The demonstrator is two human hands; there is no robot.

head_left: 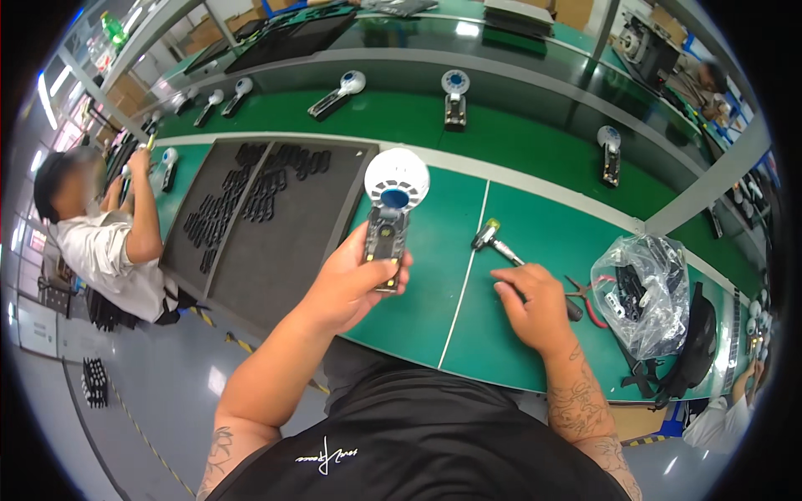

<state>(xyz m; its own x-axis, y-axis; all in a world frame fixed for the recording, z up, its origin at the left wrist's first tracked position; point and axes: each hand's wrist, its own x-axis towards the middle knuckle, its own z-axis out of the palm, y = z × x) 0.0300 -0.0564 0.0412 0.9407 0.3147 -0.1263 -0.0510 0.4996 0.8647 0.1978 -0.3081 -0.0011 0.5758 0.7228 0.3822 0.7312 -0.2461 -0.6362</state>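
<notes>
In my left hand (355, 280) is a handheld device (396, 179) with a white round head, a ring of dark vents and a blue centre. Its dark handle points toward me with the inner parts exposed, and my thumb presses on its lower end. My right hand (539, 307) is over the grip of a small two-faced hammer (504, 248), index finger stretched and thumb apart from it. The hammer lies on the green bench (426, 309), with one yellow-green face. Whether my right fingers touch the grip I cannot tell.
Right of my hand lie red-handled pliers (595, 311), a clear plastic bag (643, 296) of dark parts and a black bag (692, 346). A dark tray (292, 225) with many black parts sits at left. Beyond, similar devices (455, 100) line a green belt. A co-worker (117, 234) works at left.
</notes>
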